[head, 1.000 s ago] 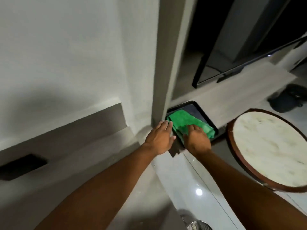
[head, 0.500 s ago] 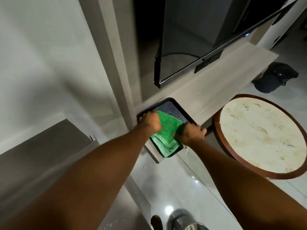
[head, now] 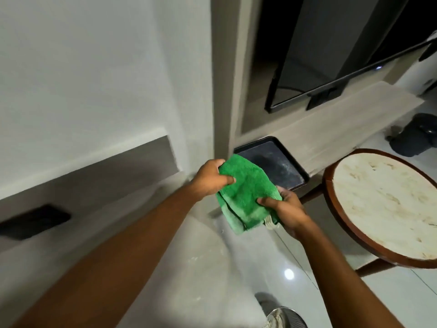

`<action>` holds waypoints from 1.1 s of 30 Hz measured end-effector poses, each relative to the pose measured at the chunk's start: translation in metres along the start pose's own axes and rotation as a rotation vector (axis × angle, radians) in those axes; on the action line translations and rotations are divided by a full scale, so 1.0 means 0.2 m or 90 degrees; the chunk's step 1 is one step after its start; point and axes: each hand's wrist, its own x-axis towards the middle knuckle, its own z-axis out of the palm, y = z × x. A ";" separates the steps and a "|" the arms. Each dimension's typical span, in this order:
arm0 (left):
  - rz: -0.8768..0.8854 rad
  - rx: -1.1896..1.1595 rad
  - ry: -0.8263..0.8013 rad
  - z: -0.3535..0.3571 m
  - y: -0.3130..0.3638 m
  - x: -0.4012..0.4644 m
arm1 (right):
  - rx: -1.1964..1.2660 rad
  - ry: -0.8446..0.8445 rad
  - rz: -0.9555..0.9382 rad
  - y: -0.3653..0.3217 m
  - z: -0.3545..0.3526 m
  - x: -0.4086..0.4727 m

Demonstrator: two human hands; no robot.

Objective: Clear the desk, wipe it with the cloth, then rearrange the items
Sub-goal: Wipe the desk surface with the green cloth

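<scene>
A folded green cloth (head: 248, 190) hangs in the air between both hands, in front of the desk's left end. My left hand (head: 210, 177) grips its upper left edge. My right hand (head: 286, 209) pinches its lower right corner, with a small white tag showing under the fingers. Behind the cloth a black tray (head: 283, 153) lies bare on the pale wooden desk (head: 335, 129), against the grey pillar.
A flat-screen TV (head: 331, 67) stands on the desk behind the tray. A round marble-topped table with a wooden rim (head: 387, 202) sits close on the right. A dark bin (head: 416, 136) stands on the glossy floor beyond. A metal bin (head: 283, 318) is by my feet.
The cloth lay in the tray under both hands; both hands have closed on it and lifted it off toward me, leaving the tray bare.
</scene>
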 end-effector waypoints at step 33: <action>-0.100 0.501 0.272 -0.67 -1.93 -2.65 | -0.918 -0.280 -0.428 1.27 2.11 -1.65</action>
